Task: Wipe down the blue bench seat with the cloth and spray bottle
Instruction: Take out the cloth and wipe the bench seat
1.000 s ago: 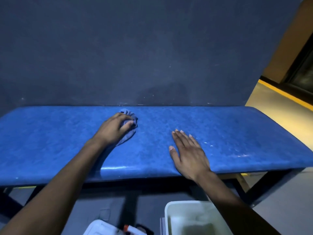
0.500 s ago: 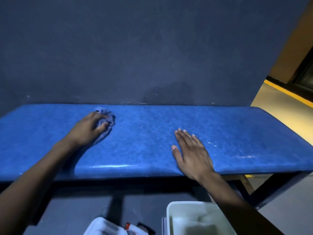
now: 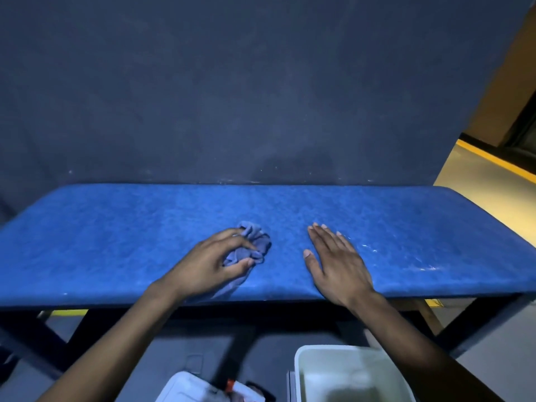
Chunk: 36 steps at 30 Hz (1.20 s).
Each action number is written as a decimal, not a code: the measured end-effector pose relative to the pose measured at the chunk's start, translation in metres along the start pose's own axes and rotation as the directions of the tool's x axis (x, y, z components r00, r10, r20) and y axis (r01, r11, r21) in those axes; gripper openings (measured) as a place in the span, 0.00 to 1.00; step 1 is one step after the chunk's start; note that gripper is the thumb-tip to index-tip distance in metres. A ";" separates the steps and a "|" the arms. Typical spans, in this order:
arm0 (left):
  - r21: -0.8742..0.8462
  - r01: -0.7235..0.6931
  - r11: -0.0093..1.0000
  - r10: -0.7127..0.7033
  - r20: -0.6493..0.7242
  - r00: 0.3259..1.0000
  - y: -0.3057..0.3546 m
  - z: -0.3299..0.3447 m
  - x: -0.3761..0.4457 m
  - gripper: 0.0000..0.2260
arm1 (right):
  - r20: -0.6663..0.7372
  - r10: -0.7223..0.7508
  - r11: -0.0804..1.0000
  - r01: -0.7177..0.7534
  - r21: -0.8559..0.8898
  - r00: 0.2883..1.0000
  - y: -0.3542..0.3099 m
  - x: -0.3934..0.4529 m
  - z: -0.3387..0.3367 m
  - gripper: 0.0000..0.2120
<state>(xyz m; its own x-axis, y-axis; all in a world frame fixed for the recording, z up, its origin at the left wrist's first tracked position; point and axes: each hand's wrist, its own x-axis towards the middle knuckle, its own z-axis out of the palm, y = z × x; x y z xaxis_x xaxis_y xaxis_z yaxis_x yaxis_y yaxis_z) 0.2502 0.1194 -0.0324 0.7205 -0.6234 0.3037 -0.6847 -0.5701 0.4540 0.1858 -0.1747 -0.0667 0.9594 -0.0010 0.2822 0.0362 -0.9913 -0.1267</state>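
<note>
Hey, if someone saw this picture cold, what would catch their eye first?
The long bright blue bench seat spans the frame against a dark wall. At its middle, the left hand clutches a crumpled bluish cloth, while the right hand lies flat beside it. A white tub sits on the floor below.

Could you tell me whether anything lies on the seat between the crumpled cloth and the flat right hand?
Nothing does: in the head view, only bare blue bench seat separates the cloth, bunched in the left hand, from the right hand.
</note>
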 end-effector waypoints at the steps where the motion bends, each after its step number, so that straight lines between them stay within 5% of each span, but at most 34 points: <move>1: -0.013 0.021 1.000 -0.022 -0.013 1.000 -0.005 -0.003 -0.003 0.11 | 0.005 0.002 1.000 -0.002 -0.002 1.000 0.000 -0.001 -0.001 0.36; 9: 0.082 0.284 0.955 -0.263 -0.207 0.942 0.009 0.020 0.037 0.18 | 0.041 -0.016 0.999 0.015 0.035 0.999 0.006 -0.002 -0.036 0.38; 12: 0.084 0.286 0.954 -0.264 -0.208 0.942 0.020 0.034 0.053 0.19 | -0.053 0.126 0.990 -0.121 0.078 0.991 0.055 -0.011 -0.059 0.39; 16: 0.065 0.235 0.970 -0.221 -0.173 0.960 0.044 0.060 0.081 0.16 | -0.012 0.315 0.949 -0.315 0.034 0.949 0.130 -0.042 -0.057 0.40; 21: -0.017 0.171 0.985 -0.171 -0.182 0.968 0.087 0.100 0.123 0.14 | -0.092 0.314 0.949 -0.317 -0.012 0.945 0.140 -0.053 -0.035 0.36; 26: 0.016 -0.138 0.990 0.138 0.004 0.990 0.144 0.133 0.152 0.12 | -0.129 0.288 0.955 -0.294 -0.029 0.949 0.145 -0.051 -0.030 0.34; 31: -0.059 -0.388 0.920 0.392 0.165 0.905 0.143 0.112 0.119 0.09 | -0.163 0.272 0.960 -0.280 -0.025 0.948 0.148 -0.050 -0.025 0.32; 36: -0.038 -0.277 0.960 0.280 0.143 0.949 0.103 0.094 0.117 0.09 | -0.176 0.275 0.959 -0.282 -0.014 0.945 0.149 -0.051 -0.024 0.33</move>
<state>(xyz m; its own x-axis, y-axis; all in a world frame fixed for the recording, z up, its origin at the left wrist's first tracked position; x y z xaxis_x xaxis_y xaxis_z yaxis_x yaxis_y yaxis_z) 0.2536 -0.0622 -0.0290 0.4767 -0.8279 0.2955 -0.8529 -0.3541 0.3837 0.1359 -0.3256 -0.0769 0.8677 -0.2967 0.3988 -0.2394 -0.9526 -0.1877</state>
